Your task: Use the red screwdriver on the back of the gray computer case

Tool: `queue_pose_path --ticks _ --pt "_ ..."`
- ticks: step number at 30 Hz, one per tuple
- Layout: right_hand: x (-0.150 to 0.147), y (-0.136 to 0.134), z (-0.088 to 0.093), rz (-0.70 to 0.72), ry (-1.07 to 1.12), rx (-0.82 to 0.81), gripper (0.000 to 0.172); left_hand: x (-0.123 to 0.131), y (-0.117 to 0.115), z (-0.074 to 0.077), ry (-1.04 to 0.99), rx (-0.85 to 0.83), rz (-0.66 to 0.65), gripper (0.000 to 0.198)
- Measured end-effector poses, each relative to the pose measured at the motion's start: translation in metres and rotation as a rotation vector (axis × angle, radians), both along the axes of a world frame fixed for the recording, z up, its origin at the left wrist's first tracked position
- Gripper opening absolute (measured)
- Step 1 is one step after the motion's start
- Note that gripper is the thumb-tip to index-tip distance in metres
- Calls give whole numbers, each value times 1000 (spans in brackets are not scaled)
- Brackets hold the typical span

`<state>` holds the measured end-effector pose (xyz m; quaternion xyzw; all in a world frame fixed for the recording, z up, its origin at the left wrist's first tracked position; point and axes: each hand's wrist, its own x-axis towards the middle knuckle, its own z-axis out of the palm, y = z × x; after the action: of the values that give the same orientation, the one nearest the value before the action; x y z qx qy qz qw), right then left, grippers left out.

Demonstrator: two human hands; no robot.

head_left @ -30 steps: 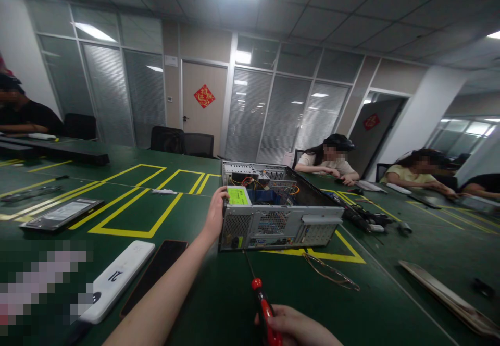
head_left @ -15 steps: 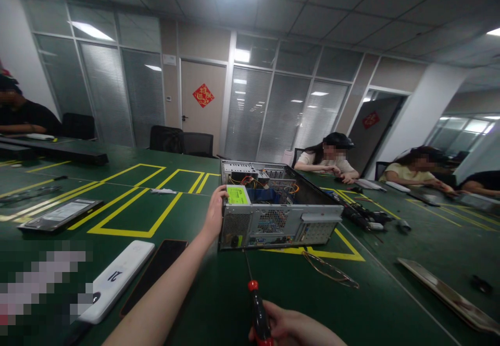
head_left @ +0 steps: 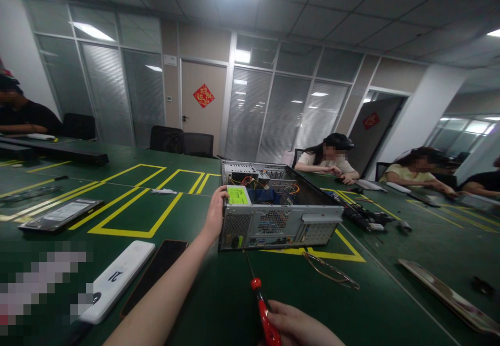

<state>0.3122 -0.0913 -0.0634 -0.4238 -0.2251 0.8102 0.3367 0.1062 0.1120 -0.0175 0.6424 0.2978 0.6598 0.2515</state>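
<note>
An opened computer case (head_left: pixel 281 226) lies on the green table in front of me, its rear panel toward me and wires showing inside. My left hand (head_left: pixel 214 214) grips its near left corner, fingers over the edge beside the power supply with a yellow-green label (head_left: pixel 238 195). My right hand (head_left: pixel 289 321) is closed around the handle of a red and black screwdriver (head_left: pixel 266 314). The shaft points away from me, and its tip appears near the bottom edge of the rear panel. Whether the tip touches a screw I cannot tell.
Left of my arm lie a dark phone (head_left: pixel 156 270), a white device (head_left: pixel 117 281) and a hard drive (head_left: pixel 62 214). Eyeglasses (head_left: pixel 332 270) lie right of the screwdriver, with a flat panel (head_left: pixel 445 294) farther right. Black parts and cables (head_left: pixel 367 215) sit beside the case. Other people sit around the table.
The screwdriver has turned about its length: its handle now shows mostly red where black faced me. Its handle and my right hand shifted slightly right. My left hand and the case stayed put.
</note>
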Motion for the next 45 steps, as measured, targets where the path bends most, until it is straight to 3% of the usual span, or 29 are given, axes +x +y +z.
queue_pose_path --ticks 6,13,17,22,24,29,39,42,45 --pt "-2 0 1 -21 -127 -19 58 1 2 -1 0 6 12 45" --pt "-6 -3 9 -8 -68 19 30 2 3 -2 -22 27 1 46" --pt "-17 -1 4 14 23 -37 31 0 1 0 1 21 8 47" --pt "-29 -4 2 -185 -15 -152 23 0 0 1 2 8 9 46" --pt "-32 -6 2 -236 -30 -159 26 0 0 0 -1 6 11 45" --pt "-32 -5 6 -211 -34 -187 38 0 1 0 -8 -1 12 43" --pt "-33 -6 4 -321 -120 -222 36 0 2 -1 4 14 19 47" --pt "-35 -6 7 -321 -35 -249 46 0 2 -2 -7 22 14 48" --pt "-36 -4 8 -330 66 -258 44 1 2 -2 -6 19 17 48"
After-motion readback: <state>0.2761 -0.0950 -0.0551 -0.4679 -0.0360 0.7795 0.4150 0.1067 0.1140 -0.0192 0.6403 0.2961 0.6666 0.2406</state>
